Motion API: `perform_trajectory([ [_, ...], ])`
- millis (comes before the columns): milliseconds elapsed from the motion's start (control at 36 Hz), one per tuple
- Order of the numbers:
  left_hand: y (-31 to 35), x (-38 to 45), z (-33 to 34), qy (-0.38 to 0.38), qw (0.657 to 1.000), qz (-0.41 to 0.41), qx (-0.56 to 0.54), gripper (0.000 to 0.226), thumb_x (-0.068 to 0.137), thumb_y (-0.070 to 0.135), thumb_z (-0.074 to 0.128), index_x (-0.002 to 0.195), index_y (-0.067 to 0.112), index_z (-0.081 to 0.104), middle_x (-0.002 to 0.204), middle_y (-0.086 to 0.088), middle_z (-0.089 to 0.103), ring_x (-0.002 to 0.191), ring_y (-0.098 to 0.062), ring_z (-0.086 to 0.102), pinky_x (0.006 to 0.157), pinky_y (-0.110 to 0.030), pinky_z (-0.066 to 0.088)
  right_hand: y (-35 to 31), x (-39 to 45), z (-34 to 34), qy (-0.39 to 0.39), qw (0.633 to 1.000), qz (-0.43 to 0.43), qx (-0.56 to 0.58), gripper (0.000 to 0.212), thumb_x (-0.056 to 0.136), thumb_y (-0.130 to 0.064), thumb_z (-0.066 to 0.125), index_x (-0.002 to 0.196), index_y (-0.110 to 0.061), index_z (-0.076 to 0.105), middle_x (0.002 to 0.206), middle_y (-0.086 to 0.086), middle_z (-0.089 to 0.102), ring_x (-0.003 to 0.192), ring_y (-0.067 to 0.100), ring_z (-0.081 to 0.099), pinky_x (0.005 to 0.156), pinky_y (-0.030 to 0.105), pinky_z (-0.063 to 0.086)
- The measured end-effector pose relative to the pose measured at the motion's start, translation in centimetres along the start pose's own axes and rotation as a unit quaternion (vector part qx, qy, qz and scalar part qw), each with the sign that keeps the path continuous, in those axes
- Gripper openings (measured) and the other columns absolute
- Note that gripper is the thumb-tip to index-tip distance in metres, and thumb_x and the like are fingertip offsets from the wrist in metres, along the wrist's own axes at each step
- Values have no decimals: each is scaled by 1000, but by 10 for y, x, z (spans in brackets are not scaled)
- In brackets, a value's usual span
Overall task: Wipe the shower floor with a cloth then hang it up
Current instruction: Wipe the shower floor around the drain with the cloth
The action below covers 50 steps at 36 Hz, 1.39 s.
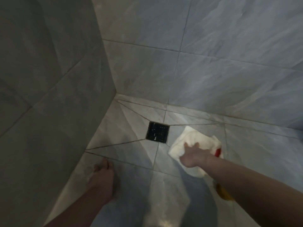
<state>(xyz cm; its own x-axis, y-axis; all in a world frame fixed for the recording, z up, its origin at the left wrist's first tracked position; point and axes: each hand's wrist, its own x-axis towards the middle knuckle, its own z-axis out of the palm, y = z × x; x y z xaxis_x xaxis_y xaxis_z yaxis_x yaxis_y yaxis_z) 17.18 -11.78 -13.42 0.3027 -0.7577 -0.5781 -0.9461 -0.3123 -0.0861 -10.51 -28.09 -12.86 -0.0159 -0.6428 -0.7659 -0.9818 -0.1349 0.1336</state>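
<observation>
From the head camera I saw the shower floor [131, 161] boxed in on two sides: a dark tiled wall [49, 79] ran down the left and a paler tiled wall [229, 54] closed the far side, the two meeting in a corner at far left. Open tile lay to the near and the right.

The white cloth [193, 140] lay on the floor just right of the black square drain [157, 132], not covering it. Its long axis ran from a far-left corner, pointing toward the far wall, down to the near right. The right hand [194, 155] pressed on its near part, fingers curled into the fabric and gripping it, thumb toward the drain. A small red patch [218, 152] showed at the cloth's right edge; it might have been a label, but the blur kept me from telling.

A bare foot [102, 176] stood near left, toes close to the left wall. The left hand was out of sight. Something yellow [223, 194] peeked from under the right forearm.
</observation>
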Motion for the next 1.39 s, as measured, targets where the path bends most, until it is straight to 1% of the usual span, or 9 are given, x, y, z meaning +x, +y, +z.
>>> perform_trajectory([
  [167,-2,-2,-1,18,1000,15,11,118,71,24,79,152,3,-5,162,-9,-4,144,-35,23,111,-34,36,-55,-54,42,-19,986,-159,-55,79,96,-57,34,156,-29,-10,163,15,-16,147,42,-19,115,67,-6],
  [306,-7,-6,1,20,999,27,1,120,73,33,79,153,6,-6,162,-7,-6,146,-32,19,112,-31,34,-30,-86,61,44,978,-202,-15,75,96,-56,42,155,-40,-1,164,4,-18,147,45,-17,118,56,-5],
  [472,-13,-7,4,47,998,48,1,104,78,31,70,154,12,1,163,-3,-4,144,-28,22,109,-31,37,-8,-109,114,60,967,-247,-37,76,90,-68,39,152,-49,-2,158,1,-29,145,49,-17,114,68,4],
  [528,-15,-6,6,51,997,52,-16,99,81,32,67,154,14,3,163,0,-4,145,-27,21,108,-31,38,-4,-108,124,152,956,-245,-53,72,89,-68,38,151,-53,6,156,4,-26,144,51,-8,109,72,16],
  [639,-17,-7,8,45,997,57,-23,106,78,39,71,155,17,2,163,1,-4,147,-27,17,111,-31,35,-4,-89,115,108,967,-230,-19,78,93,-65,33,148,-50,-20,155,-4,-39,140,45,-33,111,67,-11],
  [917,-16,-10,2,29,998,56,-23,112,77,44,73,154,14,-3,163,-2,-6,148,-30,11,113,-30,31,-13,-20,53,170,976,-132,43,78,90,-69,36,152,-49,-9,162,-7,-26,146,43,-23,114,69,-6],
  [1139,-28,-7,15,46,996,66,-48,116,74,47,75,155,19,-4,162,2,-10,149,-26,7,114,-33,31,-20,-87,119,170,963,-207,37,85,84,-80,29,149,-50,-18,157,-4,-36,140,44,-35,113,63,-12],
  [1278,-42,-15,25,49,992,97,-64,114,72,70,57,154,23,-6,162,1,-14,150,-21,-3,119,-35,20,-43,-119,174,197,944,-263,-33,87,72,-86,42,147,-43,37,160,9,31,140,53,18,100,69,23],
  [1389,-48,-15,38,58,991,111,-40,108,76,76,39,152,22,-15,160,0,-22,149,-21,-10,120,-40,13,-56,-107,171,211,942,-260,-19,87,76,-84,39,152,-43,28,163,7,23,141,58,14,100,72,15],
])
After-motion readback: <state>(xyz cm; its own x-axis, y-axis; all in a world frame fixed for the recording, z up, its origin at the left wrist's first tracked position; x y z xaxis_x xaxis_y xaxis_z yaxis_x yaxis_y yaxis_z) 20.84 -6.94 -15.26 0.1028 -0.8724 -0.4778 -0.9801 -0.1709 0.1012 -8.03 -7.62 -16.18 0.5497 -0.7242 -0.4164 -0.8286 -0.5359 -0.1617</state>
